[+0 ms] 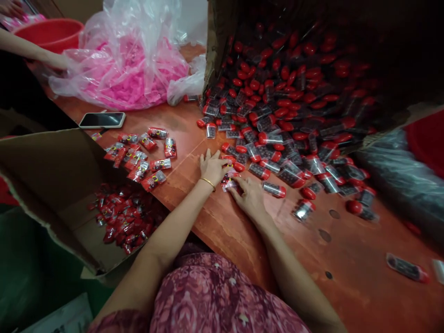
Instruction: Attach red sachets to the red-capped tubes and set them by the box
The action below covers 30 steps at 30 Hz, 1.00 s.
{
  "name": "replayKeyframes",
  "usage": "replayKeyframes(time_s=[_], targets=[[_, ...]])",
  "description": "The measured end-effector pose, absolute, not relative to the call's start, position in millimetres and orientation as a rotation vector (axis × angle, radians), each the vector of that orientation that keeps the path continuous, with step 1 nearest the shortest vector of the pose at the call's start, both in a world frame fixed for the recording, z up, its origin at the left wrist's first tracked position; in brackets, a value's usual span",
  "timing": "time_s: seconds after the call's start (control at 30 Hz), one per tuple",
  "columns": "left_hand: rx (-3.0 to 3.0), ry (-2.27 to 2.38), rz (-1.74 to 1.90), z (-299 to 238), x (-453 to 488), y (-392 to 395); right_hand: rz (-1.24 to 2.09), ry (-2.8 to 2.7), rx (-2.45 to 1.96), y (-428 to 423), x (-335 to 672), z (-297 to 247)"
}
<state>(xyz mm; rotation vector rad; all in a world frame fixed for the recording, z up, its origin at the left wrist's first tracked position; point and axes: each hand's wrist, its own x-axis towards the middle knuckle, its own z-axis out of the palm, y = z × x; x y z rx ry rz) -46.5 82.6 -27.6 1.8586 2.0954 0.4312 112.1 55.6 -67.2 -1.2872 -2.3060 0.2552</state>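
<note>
a red printed packet lies on the reddish-brown table between the person's two hands, just beside the near edge of a heap of clear tubes. the left hand, with a gold-coloured bangle at its wrist, is palm down with its fingers spread and unclenched, its thumb side at the packet's upper left; whether it pinches the packet, i cannot tell. the right hand has its fingers half curled, with thumb and forefinger at the packet's right edge; its grasp is partly hidden, so i cannot tell whether it grips or only touches. the red-capped tubes, filled with small dark pieces, spill out of a cardboard box that opens toward the person, and a single tube lies well apart near the right side. to the left of the hands, a loose group of wrapped packets lies near the table edge, and beside it an open carton holds many more. a phone rests beyond that group, dark screen up. behind it stands a clear plastic bag of pink pieces, with a red basin at its left and a co-worker's forearm reaching to the bag's side.
</note>
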Motion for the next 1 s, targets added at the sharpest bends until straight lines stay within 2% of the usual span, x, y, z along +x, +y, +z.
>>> replayKeyframes(time_s=[0.23,0.4,0.47,0.6,0.7,0.87,1.0], targets=[[1.786,2.177,0.464,-28.2,-45.6,79.8,0.246,-2.350,-1.139,64.7,114.1,-70.5],[1.642,2.242,0.752,-13.9,-51.8,57.4,0.380,-2.200,-1.100,61.6,115.2,-66.6],[1.630,2.219,0.874,-8.9,-46.2,41.7,0.545,-2.003,-1.105,55.4,111.2,-62.5],[1.722,2.080,0.956,-5.5,-25.4,15.4,1.078,-1.505,-1.132,37.2,95.9,-48.5],[1.784,1.983,0.991,-8.6,-14.8,7.0,1.286,-1.273,-1.135,27.0,89.8,-40.4],[1.779,1.693,1.152,-15.4,-9.0,5.1,1.306,-1.085,-1.183,21.0,99.4,-38.9],[1.552,1.557,1.276,-14.7,-6.6,4.3,1.138,-1.119,-1.236,17.4,110.4,-33.7]])
